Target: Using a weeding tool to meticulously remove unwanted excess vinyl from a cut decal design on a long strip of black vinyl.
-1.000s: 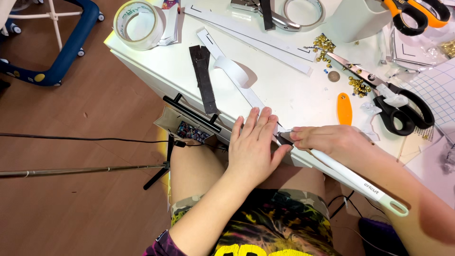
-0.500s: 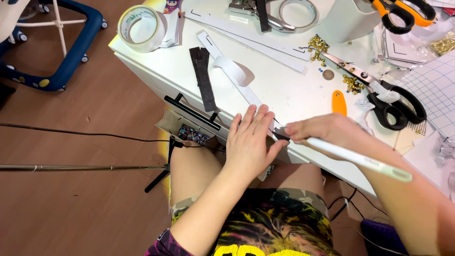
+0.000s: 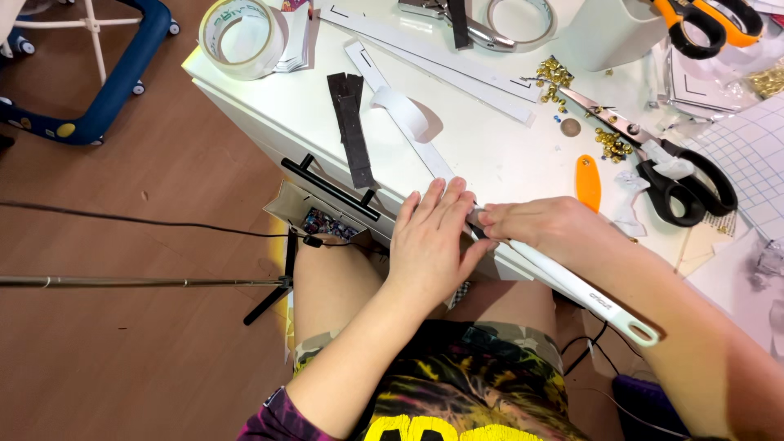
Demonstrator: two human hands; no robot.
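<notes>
My left hand [image 3: 431, 237] lies flat, fingers together, pressing on a long white strip [image 3: 406, 117] at the front edge of the white table [image 3: 490, 155]. My right hand [image 3: 545, 229] grips a long white hand tool [image 3: 590, 296] near its working end, right beside the left fingertips. The tool's handle with a hole at its end sticks out past the table edge toward my lap. The tool's tip is hidden under my hands. A dark strip [image 3: 352, 126] lies just left of the white strip.
On the table lie a clear tape roll [image 3: 239, 37], black-handled scissors [image 3: 671, 167], orange-handled scissors [image 3: 702, 24], an orange small tool [image 3: 587, 181], gold rivets [image 3: 555, 77], more white strips [image 3: 441, 61] and a white cup [image 3: 608, 33]. A black drawer handle [image 3: 327, 188] and a tripod [image 3: 147, 282] sit left.
The view shifted slightly. My right hand slid along the tool toward the left hand, and the tool's handle swung a little; the left hand stays pressed on the strip.
</notes>
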